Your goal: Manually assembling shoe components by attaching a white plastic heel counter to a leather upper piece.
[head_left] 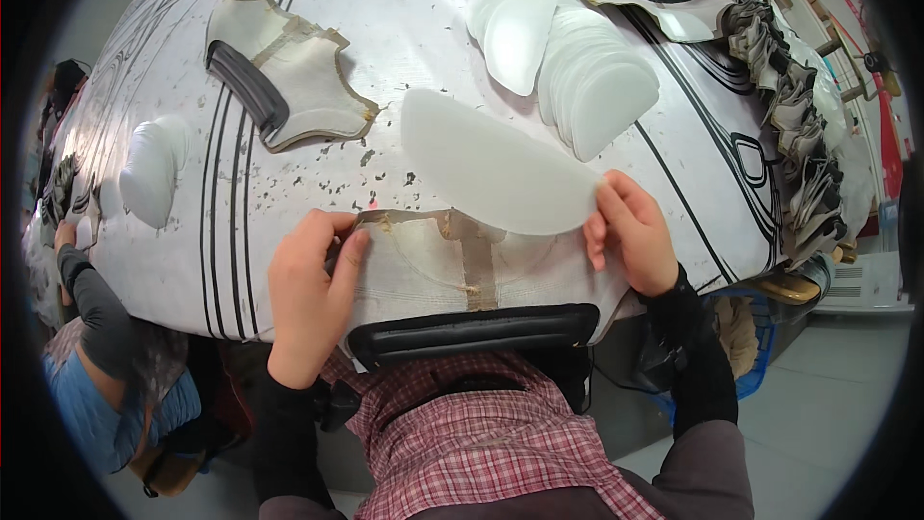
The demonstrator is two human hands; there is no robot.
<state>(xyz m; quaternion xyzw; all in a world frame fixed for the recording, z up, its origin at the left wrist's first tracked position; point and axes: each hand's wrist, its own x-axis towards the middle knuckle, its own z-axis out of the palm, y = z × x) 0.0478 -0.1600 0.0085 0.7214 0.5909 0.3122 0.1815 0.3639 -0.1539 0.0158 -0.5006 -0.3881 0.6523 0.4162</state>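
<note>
Between thumb and fingers, my right hand (630, 231) pinches one end of a thin white half-moon sheet (496, 166). The sheet slants up to the left over the table, its lower edge overlapping the far edge of a shoe upper (414, 274). This beige fabric piece lies at the table's near edge, with a brown tape strip (478, 270) down its middle and a padded black collar (472, 335) nearest me. My left hand (313, 279) grips the piece's far left corner, thumb on top. The fingers beneath the fabric are partly hidden.
A second shoe upper (298, 77) lies at the far left. Fanned white half-moon sheets (602, 77) rest at the far right, more sheets (151, 173) at the left. Piled uppers (804, 135) line the right edge. Another person's arm (91, 289) reaches in at the left.
</note>
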